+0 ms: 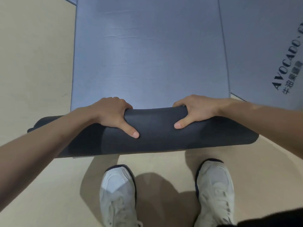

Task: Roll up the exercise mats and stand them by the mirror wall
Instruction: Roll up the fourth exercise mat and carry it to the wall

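A grey-blue exercise mat [147, 51] lies flat on the floor and stretches away from me. Its near end is wound into a thick dark roll [155, 133] lying crosswise just in front of my feet. My left hand [111, 115] grips the roll left of its middle, fingers curled over the far side and thumb on the near side. My right hand [195, 110] grips it the same way right of the middle. No mirror wall is in view.
A second grey mat [262, 46] with printed lettering lies flat to the right, its edge close beside the first. A beige floor [32, 63] spreads to the left. My two white sneakers [118, 194] stand just behind the roll.
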`<state>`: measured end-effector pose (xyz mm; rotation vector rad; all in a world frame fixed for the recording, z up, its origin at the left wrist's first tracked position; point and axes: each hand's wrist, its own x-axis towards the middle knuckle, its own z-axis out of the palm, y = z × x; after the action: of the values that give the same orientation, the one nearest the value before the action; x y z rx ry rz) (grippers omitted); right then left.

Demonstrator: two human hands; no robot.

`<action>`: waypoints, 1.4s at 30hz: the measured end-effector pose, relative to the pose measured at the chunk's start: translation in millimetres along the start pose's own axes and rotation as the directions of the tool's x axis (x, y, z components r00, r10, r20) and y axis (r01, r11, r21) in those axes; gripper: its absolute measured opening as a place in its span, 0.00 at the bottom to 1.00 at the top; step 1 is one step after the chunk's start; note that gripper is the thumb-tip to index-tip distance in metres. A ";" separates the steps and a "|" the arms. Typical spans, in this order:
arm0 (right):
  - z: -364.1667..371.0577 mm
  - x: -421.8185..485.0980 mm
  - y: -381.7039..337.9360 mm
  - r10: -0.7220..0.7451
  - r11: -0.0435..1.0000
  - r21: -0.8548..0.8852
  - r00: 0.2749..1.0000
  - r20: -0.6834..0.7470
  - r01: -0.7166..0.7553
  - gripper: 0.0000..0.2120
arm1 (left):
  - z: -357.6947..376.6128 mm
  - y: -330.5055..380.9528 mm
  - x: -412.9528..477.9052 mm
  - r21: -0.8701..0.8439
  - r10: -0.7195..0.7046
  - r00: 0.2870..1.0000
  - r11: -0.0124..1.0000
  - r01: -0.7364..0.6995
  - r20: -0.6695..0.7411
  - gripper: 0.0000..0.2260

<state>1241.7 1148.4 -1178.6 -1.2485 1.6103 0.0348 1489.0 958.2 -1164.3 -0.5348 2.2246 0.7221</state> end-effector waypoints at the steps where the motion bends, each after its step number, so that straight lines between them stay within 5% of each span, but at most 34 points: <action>1: 5.9 1.5 4.0 -0.002 1.000 0.012 1.000 0.002 0.002 0.26 | 4.7 0.1 1.9 -0.012 0.007 1.000 1.000 -0.007 0.009 0.31; 8: 6.0 9.9 13.6 -0.012 0.996 0.087 1.000 0.006 0.011 0.26 | 14.4 1.1 -9.2 0.086 0.113 0.972 0.992 -0.097 -0.208 0.40; 12: 4.0 15.1 18.4 -0.004 0.994 0.109 1.000 0.008 0.003 0.26 | 46.0 23.2 -22.0 0.154 0.237 0.818 0.971 -0.183 -0.524 0.34; 15: 0.4 18.7 19.5 0.002 0.992 0.129 1.000 0.012 -0.004 0.25 | 83.7 52.7 -28.1 0.099 0.157 0.736 0.988 -0.122 -0.659 0.33; 20: -4.4 19.5 16.3 0.024 0.999 0.040 1.000 -0.014 -0.024 0.32 | 102.6 60.6 -19.7 0.250 0.145 0.780 0.968 0.016 -0.609 0.41; 23: -7.0 16.6 14.6 0.029 0.994 -0.104 0.988 -0.152 -0.045 0.39 | 81.0 52.8 -5.9 0.244 0.125 0.818 0.970 0.019 -0.562 0.42; 27: 1.5 4.8 -2.6 -0.100 0.957 -0.289 0.890 -0.446 -0.037 0.35 | 34.6 43.6 12.3 0.121 0.084 0.885 0.992 -0.031 -0.458 0.41; 32: 27.2 -11.7 -17.8 -0.280 0.858 -0.505 0.737 -0.615 -0.095 0.34 | -0.8 32.5 33.1 -0.020 0.036 0.938 0.999 -0.046 -0.346 0.39; 36: 54.7 -20.6 -7.6 -0.367 0.770 -0.612 0.660 -0.655 -0.179 0.38 | -17.7 26.6 45.6 -0.077 0.009 0.938 0.996 -0.037 -0.346 0.41; 42: 37.6 -7.8 -0.7 -0.277 0.738 -0.630 0.743 -0.610 -0.242 0.41 | -32.9 24.0 55.1 0.052 0.045 0.832 0.998 -0.019 -0.553 0.29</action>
<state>1267.4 1174.7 -1189.5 -2.0168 2.3447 0.1964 1422.9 946.9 -1178.2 -0.7626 2.7876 0.5788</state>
